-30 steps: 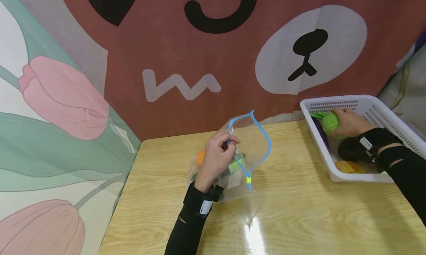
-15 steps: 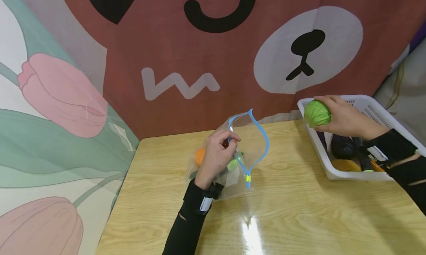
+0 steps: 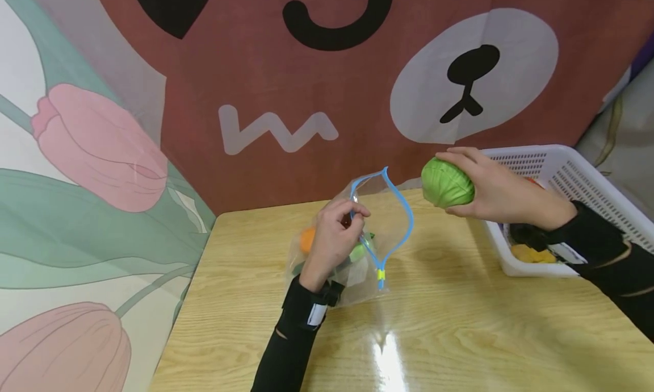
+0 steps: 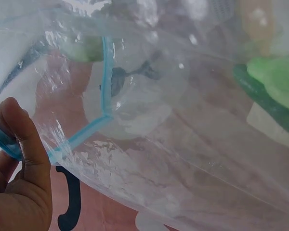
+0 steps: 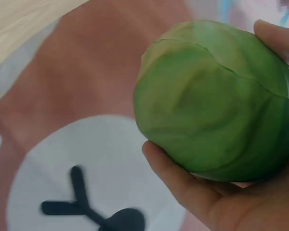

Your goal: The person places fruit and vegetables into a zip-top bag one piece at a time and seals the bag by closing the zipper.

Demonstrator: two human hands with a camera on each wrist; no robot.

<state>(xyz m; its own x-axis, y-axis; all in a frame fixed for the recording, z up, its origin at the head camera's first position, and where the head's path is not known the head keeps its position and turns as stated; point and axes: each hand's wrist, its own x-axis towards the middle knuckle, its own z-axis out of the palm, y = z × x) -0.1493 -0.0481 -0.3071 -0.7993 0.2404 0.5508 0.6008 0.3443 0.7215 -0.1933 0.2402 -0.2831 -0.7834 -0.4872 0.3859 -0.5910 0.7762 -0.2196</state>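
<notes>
My left hand (image 3: 337,233) pinches the blue-edged rim of a clear zip bag (image 3: 390,210) and keeps its mouth spread wide. The yellow slider (image 3: 381,274) sits at the near end of the blue zip. Inside the bag lie an orange item (image 3: 307,240) and a light green one (image 3: 357,252), partly covered by the hand. In the left wrist view thumb and fingers grip the blue zip strip (image 4: 106,77). A green cabbage (image 3: 447,183) is held by my right hand (image 3: 493,187) in the air, just right of the bag's mouth; fingers and thumb wrap its sides.
At the right stands a white slotted basket (image 3: 516,271), partly hidden by the right arm. A yellow item (image 3: 533,254) and dark ones show inside. The wooden table (image 3: 434,324) meets a bear-printed cloth (image 3: 265,182) along its back edge.
My right hand has lifted the cabbage out of the basket and carried it left toward the bag. My left hand has stayed at the bag's rim.
</notes>
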